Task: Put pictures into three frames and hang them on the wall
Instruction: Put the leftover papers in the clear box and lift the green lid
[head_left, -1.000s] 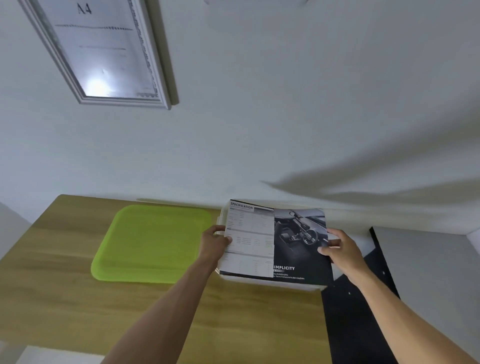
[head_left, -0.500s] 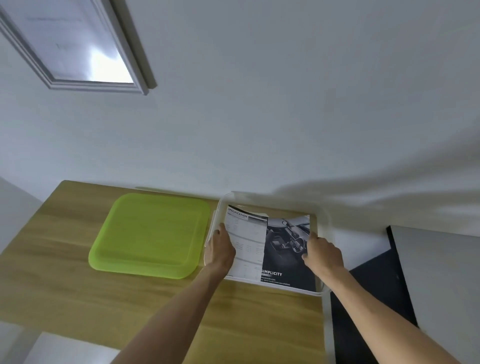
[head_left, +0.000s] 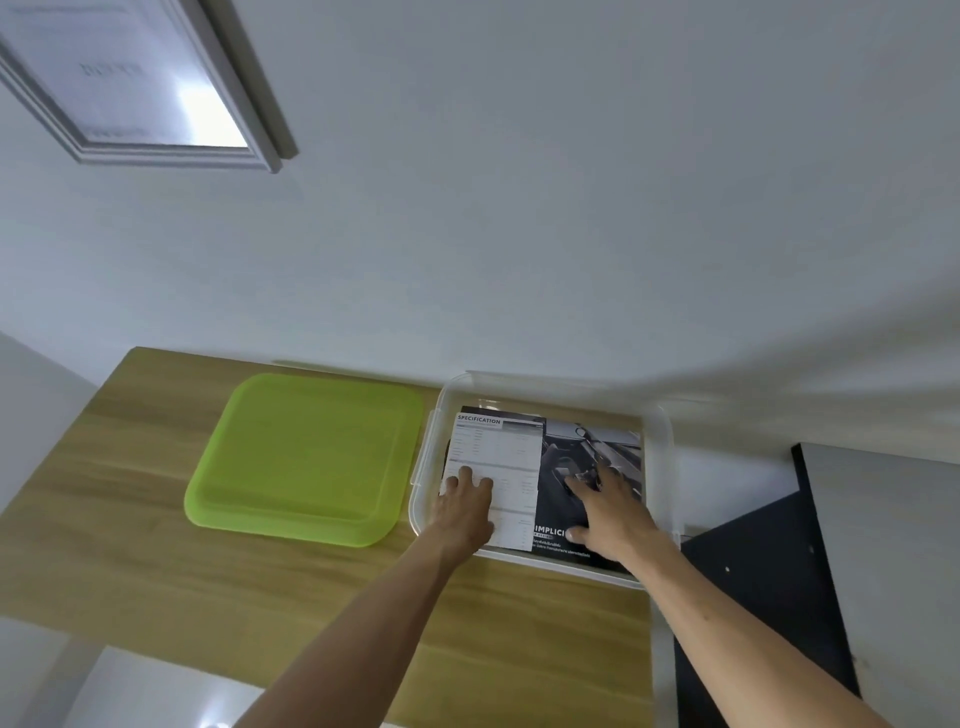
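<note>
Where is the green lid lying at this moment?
In the head view the green lid lies flat on the wooden table, left of the clear plastic box where both hands rest on a brochure.

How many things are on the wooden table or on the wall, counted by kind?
Green lid: 1
Clear plastic box: 1
Printed sheet in the box: 1
Framed picture on the wall: 1
Total: 4
</note>
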